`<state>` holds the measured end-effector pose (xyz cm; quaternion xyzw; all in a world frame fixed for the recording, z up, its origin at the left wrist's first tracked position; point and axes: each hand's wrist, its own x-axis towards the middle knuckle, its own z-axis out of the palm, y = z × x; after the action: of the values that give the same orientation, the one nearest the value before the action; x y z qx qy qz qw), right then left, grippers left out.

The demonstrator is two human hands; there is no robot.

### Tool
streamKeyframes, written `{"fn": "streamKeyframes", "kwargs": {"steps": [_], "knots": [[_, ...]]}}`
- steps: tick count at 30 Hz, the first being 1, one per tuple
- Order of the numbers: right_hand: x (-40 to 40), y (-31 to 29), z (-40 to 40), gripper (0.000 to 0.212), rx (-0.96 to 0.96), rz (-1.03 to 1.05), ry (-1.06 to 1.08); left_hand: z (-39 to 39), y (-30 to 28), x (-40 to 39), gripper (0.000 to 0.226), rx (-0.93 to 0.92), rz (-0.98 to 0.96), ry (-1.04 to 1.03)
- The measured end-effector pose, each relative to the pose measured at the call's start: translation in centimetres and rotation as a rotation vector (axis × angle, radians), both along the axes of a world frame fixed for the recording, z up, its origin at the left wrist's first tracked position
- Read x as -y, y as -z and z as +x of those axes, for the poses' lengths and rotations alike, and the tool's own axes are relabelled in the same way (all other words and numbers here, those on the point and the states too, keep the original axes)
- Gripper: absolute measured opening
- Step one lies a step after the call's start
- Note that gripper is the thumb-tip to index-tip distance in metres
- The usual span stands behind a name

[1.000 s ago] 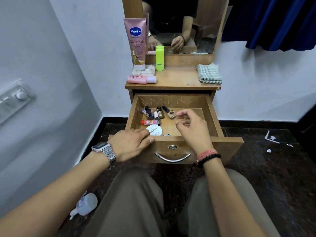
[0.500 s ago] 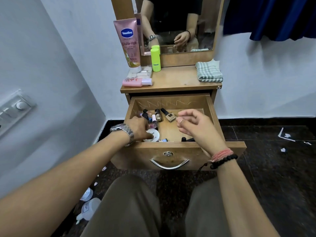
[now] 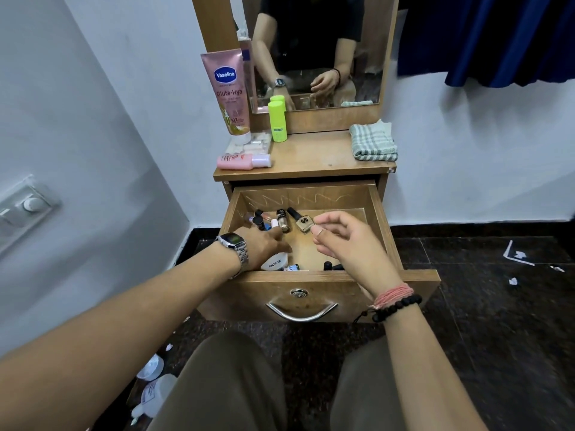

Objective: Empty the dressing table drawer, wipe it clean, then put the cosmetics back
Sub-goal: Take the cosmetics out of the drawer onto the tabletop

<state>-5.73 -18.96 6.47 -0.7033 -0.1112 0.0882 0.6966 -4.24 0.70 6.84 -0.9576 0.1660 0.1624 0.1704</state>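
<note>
The open wooden drawer (image 3: 381,225) is pulled out for emptying and holds small cosmetics along its left and front. The left hand (image 3: 264,244) reaches among them, grip unclear. The right hand (image 3: 345,241), loosely curled, touches the beige square nail-polish bottle (image 3: 303,224).

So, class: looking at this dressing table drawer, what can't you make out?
- Head view: the left hand covers some cosmetics at the drawer's left side, and its fingertips are hidden.
- The drawer's front wall hides the dark items at the near edge.
- The white jar's label is partly covered by the left hand.
- The nail polish bottles' small print is too small to read.
</note>
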Motion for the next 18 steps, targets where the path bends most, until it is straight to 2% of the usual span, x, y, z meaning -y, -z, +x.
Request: {"fn": "streamKeyframes", "kwargs": {"steps": [6, 11, 18], "knots": [[0.0, 0.1, 0.0, 0.009, 0.004, -0.029, 0.001, -0.3, -0.5, -0.5, 0.046, 0.077, 0.023, 0.178], [0.0, 0.2, 0.1, 0.01, 0.005, -0.046, -0.008, 0.2, -2.2, -1.7, 0.063, 0.138, -0.026, 0.265], [-0.2, 0.4, 0.3, 0.009, 0.015, -0.102, 0.008, 3.6, -7.3, -1.7, 0.07, 0.351, -0.4, 0.172]]}}
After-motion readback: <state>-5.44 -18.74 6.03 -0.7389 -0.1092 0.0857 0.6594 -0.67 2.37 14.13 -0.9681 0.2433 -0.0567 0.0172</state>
